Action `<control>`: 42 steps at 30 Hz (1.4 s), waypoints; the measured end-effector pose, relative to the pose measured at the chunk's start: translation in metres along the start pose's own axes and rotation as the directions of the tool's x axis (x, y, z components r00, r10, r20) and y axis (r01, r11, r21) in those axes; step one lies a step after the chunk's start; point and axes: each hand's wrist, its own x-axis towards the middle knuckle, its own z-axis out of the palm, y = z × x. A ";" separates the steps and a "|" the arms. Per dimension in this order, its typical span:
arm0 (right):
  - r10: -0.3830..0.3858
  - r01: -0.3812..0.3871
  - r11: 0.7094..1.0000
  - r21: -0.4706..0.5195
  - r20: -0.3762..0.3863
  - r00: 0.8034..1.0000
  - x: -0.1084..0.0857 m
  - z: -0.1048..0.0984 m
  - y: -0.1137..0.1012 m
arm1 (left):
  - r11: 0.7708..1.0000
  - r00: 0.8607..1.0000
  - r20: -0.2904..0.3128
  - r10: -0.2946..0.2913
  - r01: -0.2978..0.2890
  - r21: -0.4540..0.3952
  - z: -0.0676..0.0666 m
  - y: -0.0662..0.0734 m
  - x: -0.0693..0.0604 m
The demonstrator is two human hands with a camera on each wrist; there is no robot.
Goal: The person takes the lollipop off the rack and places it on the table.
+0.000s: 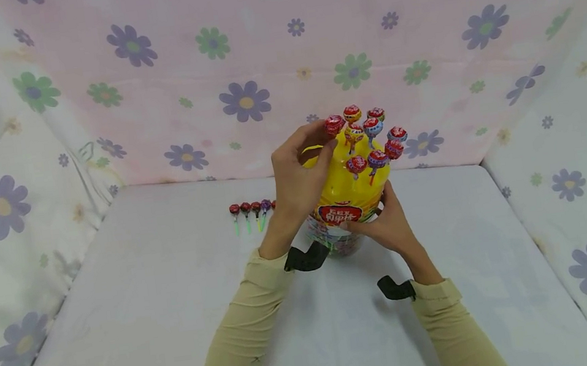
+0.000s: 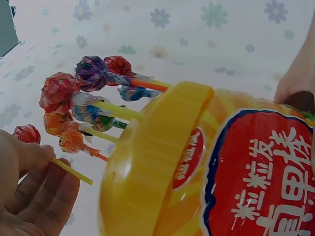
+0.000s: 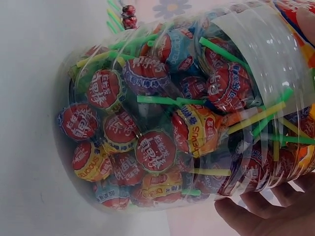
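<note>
My left hand (image 1: 296,173) pinches a red-wrapped lollipop (image 1: 334,125) beside the lid. In the left wrist view its yellow stick (image 2: 74,172) points toward the yellow lid (image 2: 140,172), its tip apart from it. Several wrapped lollipops (image 2: 59,93) stand out of the lid by their sticks. The clear plastic jar (image 3: 167,123) under that lid is filled with more lollipops and leans a little. My right hand (image 1: 392,225) grips the jar's side around its label (image 1: 341,214); some of its fingers are hidden behind the jar.
On the white table (image 1: 149,313), left of the jar, several dark red and purple lollipops (image 1: 245,208) lie in a row, partly hidden by my left hand. Flowered cloth (image 1: 171,100) walls in the table at the back and both sides.
</note>
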 end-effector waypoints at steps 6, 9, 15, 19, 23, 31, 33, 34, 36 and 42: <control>-0.039 0.039 0.999 0.011 0.003 0.999 0.001 -0.001 0.004 | 0.999 0.999 -0.035 0.035 -0.034 0.012 -0.006 0.003 -0.002; -0.056 0.056 0.998 0.022 0.011 0.998 0.001 -0.003 0.004 | 0.999 0.998 -0.044 0.042 -0.042 0.018 -0.013 0.002 -0.006; -0.046 0.045 0.998 0.036 0.020 0.999 0.001 -0.005 0.005 | 1.000 0.996 -0.087 0.007 -0.005 0.030 -0.032 -0.002 -0.015; -0.046 0.045 0.998 0.053 0.028 0.999 0.001 -0.006 0.006 | 0.998 0.992 -0.121 -0.036 0.043 0.053 -0.049 -0.009 -0.022; -0.051 0.050 0.997 0.058 0.030 0.998 0.001 -0.005 0.006 | 0.991 0.980 -0.168 -0.104 0.116 0.064 -0.066 -0.015 -0.028; -0.051 0.049 0.996 0.073 0.025 0.998 0.002 -0.002 0.007 | 0.974 0.950 -0.250 -0.190 0.215 0.077 -0.091 -0.022 -0.042; -0.044 0.042 0.997 0.069 0.023 0.999 0.002 -0.002 0.008 | 0.968 0.944 -0.253 -0.210 0.237 0.079 -0.096 -0.026 -0.047; -0.039 0.038 0.997 0.066 0.021 0.999 0.001 -0.003 0.008 | 0.965 0.941 -0.253 -0.223 0.250 0.080 -0.099 -0.028 -0.049; -0.029 0.029 0.998 0.055 0.017 0.999 0.001 -0.004 0.008 | 0.954 0.933 -0.252 -0.258 0.287 0.085 -0.104 -0.034 -0.054; -0.022 0.021 0.998 0.055 0.013 1.000 0.000 -0.004 0.005 | 0.903 0.895 -0.249 -0.369 0.408 0.130 -0.126 -0.056 -0.067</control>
